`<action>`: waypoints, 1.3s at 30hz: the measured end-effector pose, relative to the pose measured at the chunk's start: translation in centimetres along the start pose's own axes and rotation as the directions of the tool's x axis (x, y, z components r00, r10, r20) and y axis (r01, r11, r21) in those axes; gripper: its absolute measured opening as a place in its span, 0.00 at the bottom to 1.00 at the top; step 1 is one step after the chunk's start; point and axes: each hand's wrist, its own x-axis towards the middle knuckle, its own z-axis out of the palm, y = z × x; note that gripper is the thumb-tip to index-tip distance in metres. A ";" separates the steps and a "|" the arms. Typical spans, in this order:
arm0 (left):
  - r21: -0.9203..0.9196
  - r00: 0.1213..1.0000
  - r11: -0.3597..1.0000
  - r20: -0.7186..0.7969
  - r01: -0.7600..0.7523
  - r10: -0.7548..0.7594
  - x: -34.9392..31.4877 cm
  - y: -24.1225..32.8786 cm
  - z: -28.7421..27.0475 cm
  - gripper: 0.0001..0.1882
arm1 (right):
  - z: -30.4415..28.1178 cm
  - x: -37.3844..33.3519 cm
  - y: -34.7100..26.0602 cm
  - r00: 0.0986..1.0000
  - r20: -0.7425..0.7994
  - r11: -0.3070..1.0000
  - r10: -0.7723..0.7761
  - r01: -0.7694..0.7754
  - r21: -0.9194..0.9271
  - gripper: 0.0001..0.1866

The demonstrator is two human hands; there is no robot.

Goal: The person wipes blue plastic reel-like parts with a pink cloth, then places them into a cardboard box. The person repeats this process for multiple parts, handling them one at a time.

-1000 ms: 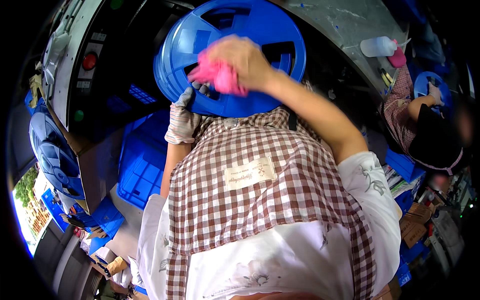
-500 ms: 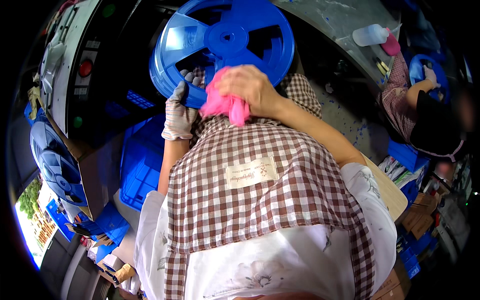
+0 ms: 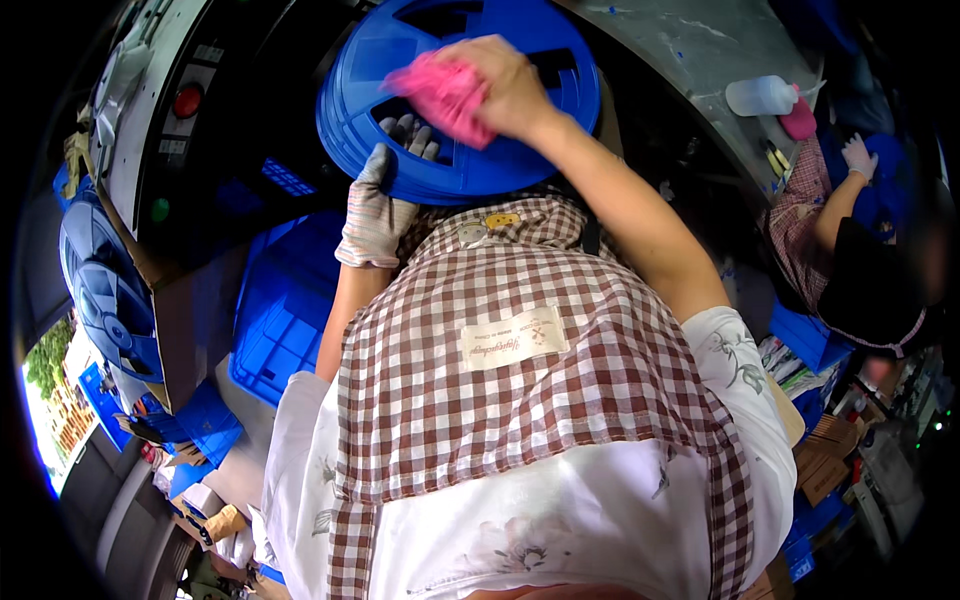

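Note:
A large round blue plastic reel (image 3: 470, 180) with cut-out windows is tilted up in front of my apron. My left hand (image 3: 385, 205), in a striped grey-fingered glove, grips its lower left rim: the thumb lies outside and the fingers show through a window. In my bare right hand (image 3: 505, 90) is a bunched pink cloth (image 3: 445, 95), pressed on or just over the reel's face near its hub. The cloth and hand hide the hub, and motion blurs them somewhat.
On the left, a cardboard box (image 3: 195, 300) holds more blue reels (image 3: 110, 290), beside a blue crate (image 3: 280, 310). A dark panel with a red button (image 3: 187, 100) stands there too. At right, a bottle (image 3: 762, 96) lies on the grey table (image 3: 680, 60), near a co-worker's gloved hand (image 3: 860, 158).
My right hand has carried the pink cloth up from the reel's lower rim to near its hub. The reel and my left hand have shifted slightly right. The co-worker's hand has lifted off a blue reel.

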 end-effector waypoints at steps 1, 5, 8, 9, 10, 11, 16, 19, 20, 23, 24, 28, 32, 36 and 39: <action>-0.092 0.999 0.995 -0.025 0.036 -0.038 0.6 0.4 -0.9 0.20 | 0.8 -0.2 -2.9 0.993 0.043 0.993 -0.109 0.106 0.049 0.16; -0.062 0.963 0.986 0.232 0.157 -0.139 -0.5 0.9 1.4 0.21 | 1.5 -2.4 -7.5 0.934 0.197 0.943 -0.300 0.259 0.206 0.12; -0.036 0.993 0.999 0.118 0.007 -0.003 -0.9 -0.5 1.7 0.24 | -1.8 -4.4 -6.8 0.896 0.345 0.955 -0.281 0.226 0.191 0.16; -0.003 0.992 1.000 0.121 -0.023 0.023 -0.7 -0.5 1.5 0.25 | -3.3 -4.9 -6.0 0.887 0.399 0.969 -0.233 0.177 0.173 0.16; -0.024 0.982 0.999 0.188 -0.024 0.028 -0.5 -0.6 1.0 0.28 | -4.9 -5.1 -4.8 0.887 0.441 0.989 -0.135 0.093 0.115 0.18; 0.025 0.980 0.999 0.194 -0.044 0.038 -0.6 -0.5 0.9 0.30 | -6.5 -5.2 -3.5 0.878 0.477 0.999 -0.032 0.007 0.052 0.19; 0.043 0.987 0.999 0.157 -0.024 0.017 -1.5 -0.8 2.9 0.33 | -9.9 -3.2 -3.7 0.769 0.550 0.435 0.324 -0.638 0.635 0.27; 0.052 0.972 0.998 0.232 0.030 -0.041 -1.4 -0.6 3.2 0.26 | -5.2 -1.6 -6.8 0.844 0.535 0.863 0.032 -0.293 0.412 0.35; 0.049 0.971 0.997 0.226 0.064 -0.073 -1.3 -0.5 3.1 0.26 | -4.4 -1.1 -8.0 0.782 0.614 0.878 0.104 -0.362 0.312 0.37; 0.021 0.974 0.992 0.190 0.124 -0.125 -1.6 -0.6 3.0 0.23 | -4.3 -0.6 -8.5 0.645 0.726 0.839 0.237 -0.512 0.181 0.39; 0.004 0.975 0.991 0.174 0.137 -0.136 -1.9 -0.8 3.1 0.22 | -4.9 -0.5 -8.2 0.603 0.755 0.800 0.257 -0.571 0.184 0.39; 0.062 0.977 0.984 0.122 0.167 -0.174 -1.9 -1.2 2.7 0.21 | -5.2 -0.7 -7.7 0.507 0.809 0.648 0.298 -0.730 0.218 0.39; 0.126 0.991 0.990 0.107 0.065 -0.078 -1.6 -1.7 2.9 0.19 | -6.2 -0.6 -7.3 0.429 0.863 0.419 0.267 -0.858 0.297 0.38; 0.059 0.975 0.995 0.213 -0.075 0.060 -1.2 -2.3 3.0 0.16 | -11.1 -1.1 -5.6 0.514 0.841 0.233 0.172 -0.850 0.472 0.35; 0.035 0.958 0.996 0.276 -0.084 0.071 -1.2 -2.1 2.6 0.14 | -17.3 0.5 -8.7 0.660 0.724 -0.285 0.202 -0.668 0.688 0.40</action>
